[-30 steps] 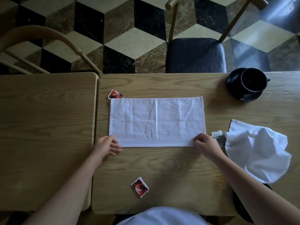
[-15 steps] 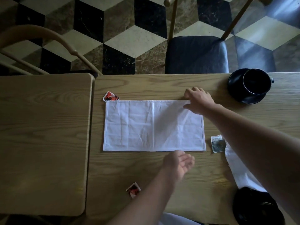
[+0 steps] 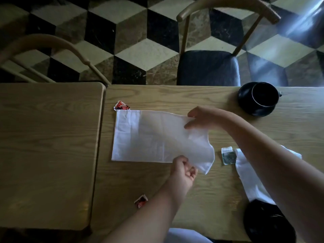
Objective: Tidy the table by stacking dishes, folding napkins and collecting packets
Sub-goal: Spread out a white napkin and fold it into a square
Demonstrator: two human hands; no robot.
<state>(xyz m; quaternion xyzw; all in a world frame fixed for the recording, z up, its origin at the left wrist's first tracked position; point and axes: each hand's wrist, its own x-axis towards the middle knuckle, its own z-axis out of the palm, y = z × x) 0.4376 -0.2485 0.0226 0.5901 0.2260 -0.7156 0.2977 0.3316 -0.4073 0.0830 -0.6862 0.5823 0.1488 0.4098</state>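
I see my right hand (image 3: 201, 118) in a pinching grip on the far edge of the napkin (image 3: 150, 139) lying on the tabletop (image 3: 175, 181), left hand (image 3: 184, 171) pinching its near edge, and my right forearm hiding most of the second napkin (image 3: 249, 178).

Two wooden tables stand side by side with a thin gap between them. The left table (image 3: 49, 151) is bare wood. On the right table (image 3: 175, 97) a white napkin (image 3: 149, 141) lies near the left edge, with its right end lifted off the wood. A red packet (image 3: 121, 105) touches its far left corner. Another red packet (image 3: 141, 201) lies near the near edge. A green packet (image 3: 228, 156) lies just beside a second white napkin (image 3: 249, 179). A black cup on a saucer (image 3: 259, 99) sits by the far edge. A black dish (image 3: 266, 223) sits at the near edge.
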